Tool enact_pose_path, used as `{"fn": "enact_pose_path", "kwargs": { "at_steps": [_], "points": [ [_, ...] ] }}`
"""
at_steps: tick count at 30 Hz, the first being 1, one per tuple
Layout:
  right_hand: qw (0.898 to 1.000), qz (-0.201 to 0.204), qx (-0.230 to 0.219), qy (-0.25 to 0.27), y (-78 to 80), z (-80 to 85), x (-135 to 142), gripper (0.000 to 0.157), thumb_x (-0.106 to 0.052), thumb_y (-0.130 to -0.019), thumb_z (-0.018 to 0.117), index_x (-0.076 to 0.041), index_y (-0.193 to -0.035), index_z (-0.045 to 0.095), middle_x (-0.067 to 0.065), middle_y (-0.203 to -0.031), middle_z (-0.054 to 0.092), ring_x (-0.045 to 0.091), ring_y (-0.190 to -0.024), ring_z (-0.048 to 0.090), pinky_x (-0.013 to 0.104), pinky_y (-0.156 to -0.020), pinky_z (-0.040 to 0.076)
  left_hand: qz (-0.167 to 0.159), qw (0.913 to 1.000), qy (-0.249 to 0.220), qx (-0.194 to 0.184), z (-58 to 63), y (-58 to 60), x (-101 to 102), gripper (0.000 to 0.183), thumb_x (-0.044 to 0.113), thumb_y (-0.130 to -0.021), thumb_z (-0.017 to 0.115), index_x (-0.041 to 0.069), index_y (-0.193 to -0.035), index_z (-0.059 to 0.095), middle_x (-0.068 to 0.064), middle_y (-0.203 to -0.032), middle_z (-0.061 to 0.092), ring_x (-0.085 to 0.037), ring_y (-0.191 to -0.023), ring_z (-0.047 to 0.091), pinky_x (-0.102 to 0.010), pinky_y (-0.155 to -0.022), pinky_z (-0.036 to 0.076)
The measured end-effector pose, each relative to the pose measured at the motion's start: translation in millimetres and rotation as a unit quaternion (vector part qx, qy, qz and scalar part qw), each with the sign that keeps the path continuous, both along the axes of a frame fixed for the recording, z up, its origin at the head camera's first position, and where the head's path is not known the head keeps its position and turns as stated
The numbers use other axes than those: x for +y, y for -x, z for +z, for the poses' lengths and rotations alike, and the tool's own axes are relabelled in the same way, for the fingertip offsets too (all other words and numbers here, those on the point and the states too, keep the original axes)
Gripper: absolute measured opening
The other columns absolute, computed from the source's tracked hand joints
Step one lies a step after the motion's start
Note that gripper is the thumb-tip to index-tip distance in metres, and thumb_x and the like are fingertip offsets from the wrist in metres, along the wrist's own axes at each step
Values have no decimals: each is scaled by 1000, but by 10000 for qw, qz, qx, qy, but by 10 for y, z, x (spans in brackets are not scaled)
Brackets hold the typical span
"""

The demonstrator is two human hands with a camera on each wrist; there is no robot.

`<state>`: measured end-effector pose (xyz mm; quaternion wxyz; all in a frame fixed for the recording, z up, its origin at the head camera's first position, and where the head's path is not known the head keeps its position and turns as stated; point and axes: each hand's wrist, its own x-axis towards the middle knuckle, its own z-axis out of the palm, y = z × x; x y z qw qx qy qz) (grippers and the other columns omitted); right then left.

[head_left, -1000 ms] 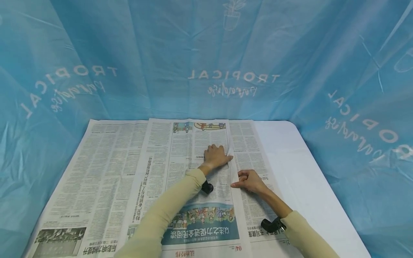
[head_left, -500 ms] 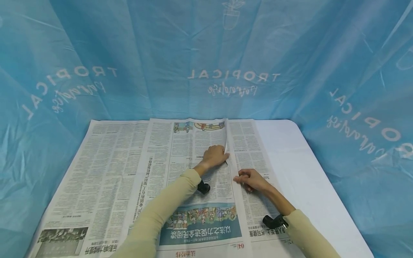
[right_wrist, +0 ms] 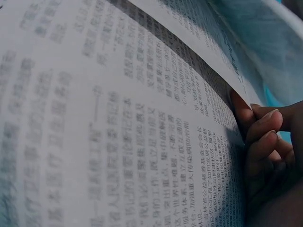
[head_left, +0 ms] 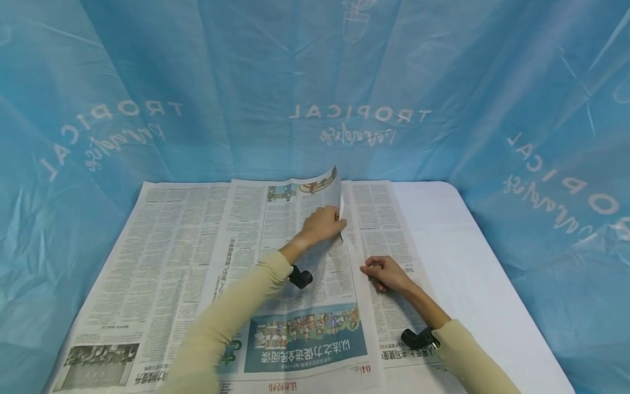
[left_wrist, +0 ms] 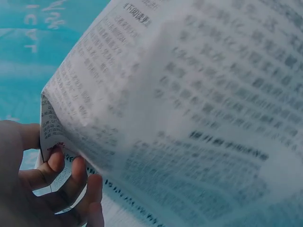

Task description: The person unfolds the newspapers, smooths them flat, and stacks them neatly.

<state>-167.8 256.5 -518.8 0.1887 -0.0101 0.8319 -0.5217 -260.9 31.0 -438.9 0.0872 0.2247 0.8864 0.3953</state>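
Several newspaper sheets lie overlapped on the white table. My left hand (head_left: 321, 224) pinches the right edge of the upper newspaper page (head_left: 305, 336), which has a blue illustrated panel near its lower end. That page's far right corner curls up off the stack. In the left wrist view the thumb and fingers (left_wrist: 78, 177) are bent around the lifted page edge. Lower on the right, my right hand (head_left: 388, 272) holds the edge of the sheet beneath between thumb and index finger. The right wrist view shows this sheet edge (right_wrist: 208, 71) raised a little, with a fingertip under it.
Another newspaper sheet (head_left: 172, 262) spreads out at the left. To the right is the white table top (head_left: 458, 262). A blue printed curtain (head_left: 315, 71) hangs around the back and both sides. Small black cameras (head_left: 417, 339) are strapped to both wrists.
My left hand has shifted slightly left and away, and the upper page's far right corner has risen with it. The right hand has moved slightly right, its fingers now pinching the lower sheet's edge.
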Motion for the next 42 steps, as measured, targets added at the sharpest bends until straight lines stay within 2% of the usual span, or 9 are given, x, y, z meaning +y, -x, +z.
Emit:
{"fn": "enact_pose_path", "kwargs": {
  "at_steps": [7,11,17,23,29,33,35,38,42],
  "points": [
    [9999,-64,-5,-110,-13,-9,7,24,-20,-96,62,4,-98,59,2,-62,57,8,-37,40,24,-39,34,-150,9990,-397,-135,322,19,-420,43,29,-98,57,16,-63,38,5,-52,28,-9,-45,23,-24,-45,21],
    [9998,-110,-87,-156,-4,16,-6,24,-21,-96,62,3,-97,59,5,-66,58,9,-37,40,24,-39,34,-149,9974,-683,-163,453,22,-720,42,28,-100,57,14,-64,40,3,-53,34,-12,-47,29,-27,-50,28],
    [9995,-163,-161,-228,29,29,-23,24,-22,-96,63,1,-98,59,3,-62,58,10,-38,42,25,-40,34,38,9961,-795,-379,537,-5,-1158,31,23,-101,55,6,-75,56,-9,-67,57,-16,-58,49,-30,-58,37],
    [9994,3,-158,-318,16,69,-12,25,-22,-97,62,2,-102,57,0,-54,55,11,-38,44,25,-39,34,398,9945,-691,-673,565,-47,-1621,31,27,-102,52,1,-88,63,-6,-75,62,-20,-69,60,-31,-64,42],
    [9995,133,4,-274,27,82,-18,39,-32,-97,62,2,-116,55,3,-59,60,14,-39,49,26,-39,36,672,9882,-561,-1256,424,-184,-2139,35,29,-105,42,-2,-95,52,-14,-91,57,-20,-80,56,-37,-76,48],
    [9994,-15,279,-209,71,67,-47,41,-36,-96,62,0,-114,55,3,-51,51,15,-39,45,28,-39,34,921,9821,-460,-1578,263,-276,-2378,41,27,-106,35,-10,-117,49,-26,-111,54,-23,-89,56,-39,-79,50],
    [9988,-74,450,-194,105,51,-75,39,-36,-96,62,0,-109,56,2,-50,48,14,-38,42,27,-39,33,1011,9791,-411,-1718,169,-309,-2465,47,27,-106,34,-13,-130,41,-30,-119,52,-26,-93,58,-38,-77,49],
    [9974,-114,675,-238,139,84,-141,33,-31,-97,62,0,-105,56,2,-50,47,11,-38,39,26,-41,32,1118,9751,-270,-1894,13,-347,-2557,50,27,-105,38,-13,-134,35,-30,-117,55,-25,-90,62,-35,-73,49],
    [9977,-125,648,-135,155,187,-229,25,-17,-97,62,6,-105,57,6,-51,48,11,-39,46,27,-42,39,1075,9715,-186,-2107,-137,-458,-2602,56,32,-103,49,-11,-137,35,-30,-116,58,-29,-92,63,-38,-75,49]
  ]
}}
